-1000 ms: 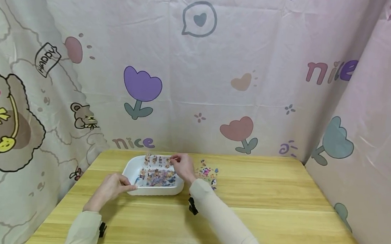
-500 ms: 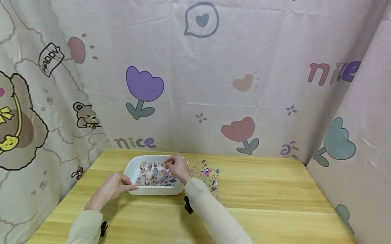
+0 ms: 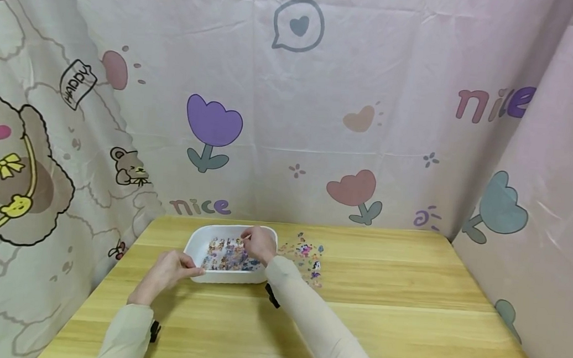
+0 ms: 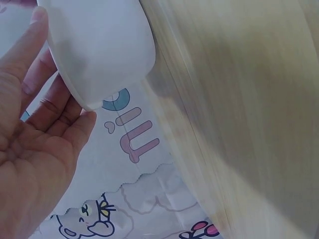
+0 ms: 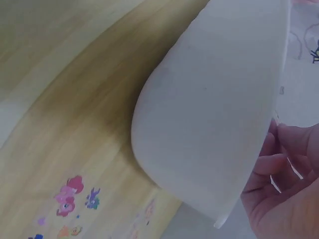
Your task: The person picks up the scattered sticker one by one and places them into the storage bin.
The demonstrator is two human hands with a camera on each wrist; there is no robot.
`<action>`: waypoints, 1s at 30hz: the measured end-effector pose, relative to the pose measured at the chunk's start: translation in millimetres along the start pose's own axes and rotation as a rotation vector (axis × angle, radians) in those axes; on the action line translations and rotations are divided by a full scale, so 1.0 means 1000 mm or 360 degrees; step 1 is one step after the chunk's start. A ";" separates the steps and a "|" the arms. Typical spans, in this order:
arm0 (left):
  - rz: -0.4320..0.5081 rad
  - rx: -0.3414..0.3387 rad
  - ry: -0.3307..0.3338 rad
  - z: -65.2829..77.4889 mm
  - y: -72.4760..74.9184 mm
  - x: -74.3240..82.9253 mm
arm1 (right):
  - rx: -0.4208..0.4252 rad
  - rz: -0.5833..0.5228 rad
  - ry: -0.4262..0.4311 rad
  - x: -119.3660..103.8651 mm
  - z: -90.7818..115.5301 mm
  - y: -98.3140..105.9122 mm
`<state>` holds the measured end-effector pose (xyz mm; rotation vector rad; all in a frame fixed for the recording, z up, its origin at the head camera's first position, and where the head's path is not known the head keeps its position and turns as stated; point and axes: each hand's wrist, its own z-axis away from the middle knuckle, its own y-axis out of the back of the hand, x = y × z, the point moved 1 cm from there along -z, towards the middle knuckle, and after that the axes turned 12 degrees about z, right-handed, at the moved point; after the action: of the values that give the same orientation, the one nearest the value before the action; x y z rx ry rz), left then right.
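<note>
A white plastic basin [image 3: 232, 277] stands on the table, with colourful cartoon sticker sheets [image 3: 231, 258] inside. My left hand [image 3: 167, 270] grips its near left corner. In the left wrist view the thumb of the left hand [image 4: 37, 124] lies at the rim and the fingers curl against the outer side. My right hand [image 3: 261, 245] reaches over the basin's right side, thumb and forefinger pinched together on the edge of a clear sticker sheet. From the right wrist view, the basin wall [image 5: 204, 104] hides part of the right hand [image 5: 286, 174] and most of the sheet.
More cartoon stickers [image 3: 304, 250] on what looks like a clear sheet lie on the wooden table [image 3: 381, 319], just right of the basin. A printed curtain [image 3: 292, 102] hangs behind the table and along both sides.
My right hand has moved slightly left and lowered the clear sticker sheet from above the basin's far side into it. The left hand stays on the rim; the head view has shifted slightly.
</note>
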<state>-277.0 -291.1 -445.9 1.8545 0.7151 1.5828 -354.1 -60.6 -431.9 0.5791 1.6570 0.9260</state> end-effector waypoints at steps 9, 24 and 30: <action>-0.0001 0.0001 0.0001 -0.001 0.000 -0.002 | -0.0156 0.0316 0.0208 0.003 -0.003 -0.001; 0.0017 -0.0014 0.0019 0.000 0.000 0.001 | -0.0089 0.0313 0.0333 0.016 0.004 0.005; 0.0024 -0.0023 0.0013 0.001 0.000 0.001 | 0.0091 0.0282 0.0392 0.032 0.005 0.014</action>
<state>-276.2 -290.4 -445.2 1.8481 0.6930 1.6020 -359.6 -26.3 -439.5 0.6805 1.8794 1.1175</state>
